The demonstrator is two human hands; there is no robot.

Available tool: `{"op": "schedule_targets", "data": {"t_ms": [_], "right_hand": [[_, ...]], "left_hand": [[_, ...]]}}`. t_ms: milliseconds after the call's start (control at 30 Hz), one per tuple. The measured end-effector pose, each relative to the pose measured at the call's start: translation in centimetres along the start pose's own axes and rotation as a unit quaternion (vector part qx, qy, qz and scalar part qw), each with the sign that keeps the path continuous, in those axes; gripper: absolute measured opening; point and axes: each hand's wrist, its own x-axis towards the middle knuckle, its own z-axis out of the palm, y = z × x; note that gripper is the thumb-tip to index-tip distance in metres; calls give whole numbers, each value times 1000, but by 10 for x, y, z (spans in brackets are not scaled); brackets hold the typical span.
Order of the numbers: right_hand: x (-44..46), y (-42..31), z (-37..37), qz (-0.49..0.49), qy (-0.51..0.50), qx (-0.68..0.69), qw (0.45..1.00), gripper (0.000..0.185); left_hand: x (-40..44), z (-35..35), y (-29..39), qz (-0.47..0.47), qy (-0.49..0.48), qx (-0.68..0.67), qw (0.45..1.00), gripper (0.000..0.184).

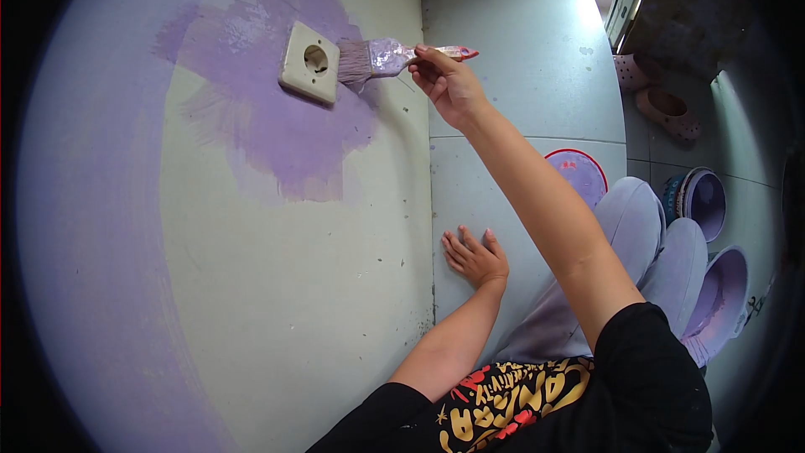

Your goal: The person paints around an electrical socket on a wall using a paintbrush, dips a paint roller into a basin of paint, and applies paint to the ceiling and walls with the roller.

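Note:
In the head view my right hand [448, 84] pinches the handle of a paintbrush [387, 58], whose ferrule is smeared with purple paint. Its bristles point left and meet the right edge of a cream wall socket [310, 64]. A patch of purple paint [293, 151] surrounds the socket on the pale wall [251, 268]. Lower down, my left hand [477, 257] lies flat on the tiled ledge [520, 101], fingers apart and holding nothing.
A red-rimmed tub of purple paint [579, 174] stands on the ledge by my knee. Beyond my legs are a paint-stained bucket [708, 205] and a larger lilac basin [723, 294] on the floor. Pink clogs [668, 112] lie at the upper right.

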Motion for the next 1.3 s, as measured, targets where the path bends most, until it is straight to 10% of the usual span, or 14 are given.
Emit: {"op": "schedule_targets", "data": {"t_ms": [233, 800, 1300], "right_hand": [[19, -19, -38, -66, 22, -121, 990, 18], [79, -114, 77, -89, -296, -208, 928, 26], [78, -113, 104, -305, -191, -285, 888, 24]], "left_hand": [[0, -1, 1, -2, -16, 3, 1000, 60], [3, -3, 1, -7, -12, -9, 1000, 60], [3, -4, 1, -12, -30, -8, 999, 61]]}}
